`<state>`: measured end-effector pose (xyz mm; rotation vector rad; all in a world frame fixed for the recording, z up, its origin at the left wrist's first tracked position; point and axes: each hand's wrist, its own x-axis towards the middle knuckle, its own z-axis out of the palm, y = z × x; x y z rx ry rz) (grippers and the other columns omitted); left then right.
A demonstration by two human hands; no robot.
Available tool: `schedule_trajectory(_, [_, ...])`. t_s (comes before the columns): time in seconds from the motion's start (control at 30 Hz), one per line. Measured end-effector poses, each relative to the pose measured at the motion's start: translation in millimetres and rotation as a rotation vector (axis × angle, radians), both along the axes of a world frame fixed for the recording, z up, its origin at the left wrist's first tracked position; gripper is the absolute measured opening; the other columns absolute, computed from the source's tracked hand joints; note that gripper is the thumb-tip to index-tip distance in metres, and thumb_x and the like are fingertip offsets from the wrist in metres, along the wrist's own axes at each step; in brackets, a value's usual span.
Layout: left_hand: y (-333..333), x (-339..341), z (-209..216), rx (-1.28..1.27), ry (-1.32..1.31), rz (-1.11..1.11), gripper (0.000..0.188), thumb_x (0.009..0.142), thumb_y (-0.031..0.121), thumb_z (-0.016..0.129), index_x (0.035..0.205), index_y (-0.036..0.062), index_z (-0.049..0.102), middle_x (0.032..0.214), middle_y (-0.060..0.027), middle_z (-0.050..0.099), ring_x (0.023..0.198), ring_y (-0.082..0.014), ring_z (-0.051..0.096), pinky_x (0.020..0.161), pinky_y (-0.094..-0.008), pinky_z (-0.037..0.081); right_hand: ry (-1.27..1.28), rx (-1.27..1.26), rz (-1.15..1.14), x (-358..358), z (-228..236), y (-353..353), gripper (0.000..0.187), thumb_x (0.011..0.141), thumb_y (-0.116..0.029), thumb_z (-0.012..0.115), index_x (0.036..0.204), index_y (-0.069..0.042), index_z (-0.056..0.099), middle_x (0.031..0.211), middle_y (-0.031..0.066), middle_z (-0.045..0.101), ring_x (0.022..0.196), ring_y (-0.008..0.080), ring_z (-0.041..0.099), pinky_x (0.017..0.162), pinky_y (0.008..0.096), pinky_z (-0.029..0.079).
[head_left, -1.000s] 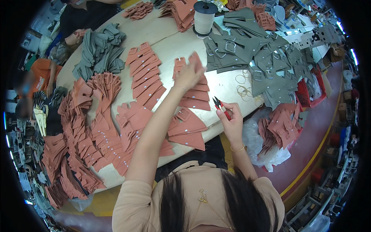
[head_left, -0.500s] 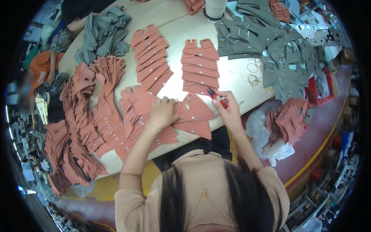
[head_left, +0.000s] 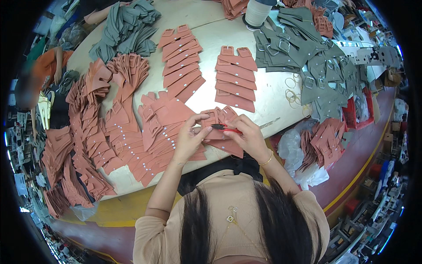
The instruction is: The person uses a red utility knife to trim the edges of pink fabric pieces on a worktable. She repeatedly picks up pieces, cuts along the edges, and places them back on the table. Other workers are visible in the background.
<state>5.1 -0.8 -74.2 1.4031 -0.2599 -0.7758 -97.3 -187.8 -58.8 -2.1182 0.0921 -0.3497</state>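
Note:
My left hand (head_left: 190, 140) pinches the edge of a salmon-coloured strap piece (head_left: 227, 114) with a square buckle-shaped end, held just above the table's near edge. In my right hand (head_left: 249, 140) are small red-handled thread snips (head_left: 233, 130), their dark blades pointing left across the piece, close to my left fingertips. Whether the blades touch it is too small to tell. Beneath my hands lies another salmon piece (head_left: 229, 147), partly covered. Left of my left hand, several more salmon pieces (head_left: 169, 112) are fanned out in an overlapping heap.
Two overlapping rows of salmon pieces (head_left: 235, 82) lie farther back. Grey-green buckled pieces (head_left: 281, 48) cover the right, beside loose elastic bands (head_left: 292, 94) and a white spool (head_left: 257, 15). At right stand a red crate (head_left: 350, 115) and a plastic bag (head_left: 290, 147). Another person (head_left: 48, 72) is at far left.
My right hand has brought the snips left and over to the strap piece. My left hand has come off the pieces lying flat and now pinches one, raised. The whole view has shifted slightly.

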Motion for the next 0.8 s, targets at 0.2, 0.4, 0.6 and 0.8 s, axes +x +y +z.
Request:
schedule_trajectory(0.2, [15.8,3.0,30.0,0.004,-0.024,-0.051,0.04,0.087,-0.003,0.067,0.125,-0.0023,0.054,0.111,-0.0073,0.061,0.089,-0.0077,0.063,0.069,-0.0187,0.048,-0.007,-0.005,0.054,4.8,18.2,0.9,0.029,0.078,-0.01,0.077,0.104,-0.001,0.068,0.09,0.0102,0.061,0.078,0.0218,0.063,0.068,0.0304,0.051])
schedule_trajectory(0.4, [22.3,1.0,48.0,0.073,-0.08,-0.1,0.039,0.089,-0.002,0.066,0.126,-0.0023,0.055,0.108,-0.0064,0.064,0.089,-0.008,0.063,0.07,-0.0188,0.048,0.008,0.006,0.092,4.1,26.8,3.5,0.03,0.077,-0.008,0.078,0.103,0.002,0.068,0.091,0.0104,0.062,0.08,0.0203,0.063,0.07,0.029,0.051])
schedule_trajectory(0.6, [24.5,1.8,52.0,0.093,-0.18,-0.139,0.036,0.089,0.01,0.069,0.123,0.0037,0.059,0.113,-0.0063,0.064,0.08,-0.0078,0.064,0.066,-0.0218,0.051,0.024,0.023,0.098,2.9,30.0,3.3,0.03,0.076,-0.007,0.078,0.103,0.001,0.068,0.09,0.01,0.062,0.08,0.0203,0.063,0.069,0.0282,0.051])
schedule_trajectory(0.8, [22.4,0.8,50.6,0.063,-0.17,-0.129,0.035,0.089,0.009,0.069,0.121,0.0017,0.058,0.11,-0.0062,0.064,0.083,-0.0105,0.067,0.065,-0.0229,0.053,-0.003,0.057,0.062,2.0,32.0,8.1,0.029,0.077,-0.007,0.078,0.103,0.001,0.069,0.088,0.0097,0.061,0.076,0.0194,0.061,0.065,0.0281,0.049])
